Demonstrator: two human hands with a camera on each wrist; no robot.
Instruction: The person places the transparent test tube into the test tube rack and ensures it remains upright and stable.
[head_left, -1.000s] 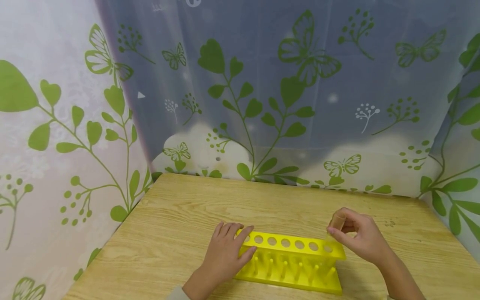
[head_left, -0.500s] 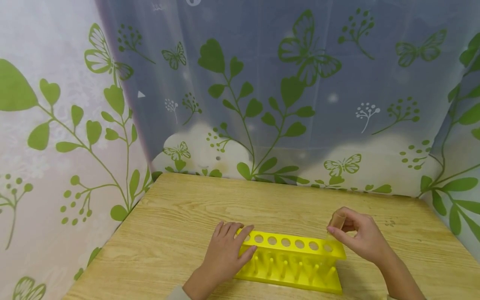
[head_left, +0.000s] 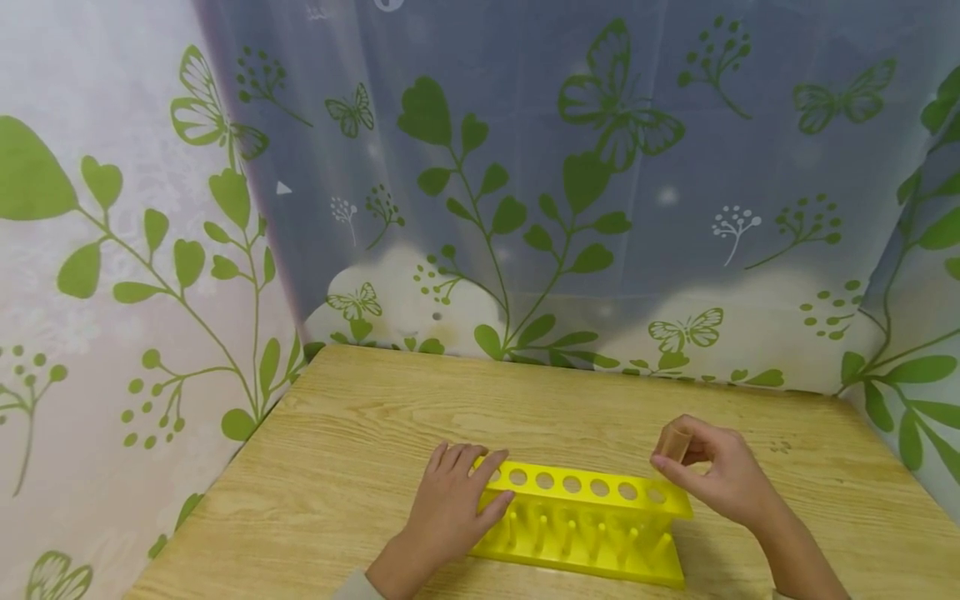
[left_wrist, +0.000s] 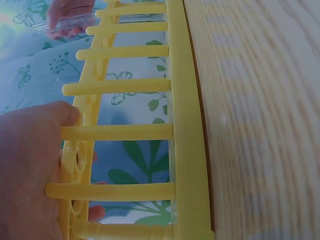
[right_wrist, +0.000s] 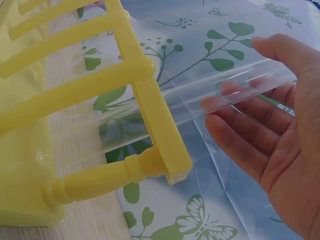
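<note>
A yellow test tube rack (head_left: 577, 568) stands on the wooden table, with a row of round holes above and upright pegs below. My left hand (head_left: 447, 512) grips its left end, thumb on the near side and fingers over the top; in the left wrist view some fingertips show behind the rack (left_wrist: 190, 125). Between thumb and fingers, my right hand (head_left: 731, 475) holds the upper part of a clear test tube (head_left: 677, 446). In the right wrist view the tube (right_wrist: 195, 95) passes through the hole at the rack's right end, its lower part inside the rack.
The wood-grain table (head_left: 360, 408) reaches back to a blue-grey curtain (head_left: 510, 150) printed with green leaves and butterflies. A pale patterned cloth (head_left: 135, 250) hangs along the left side, and more patterned cloth hangs at the right.
</note>
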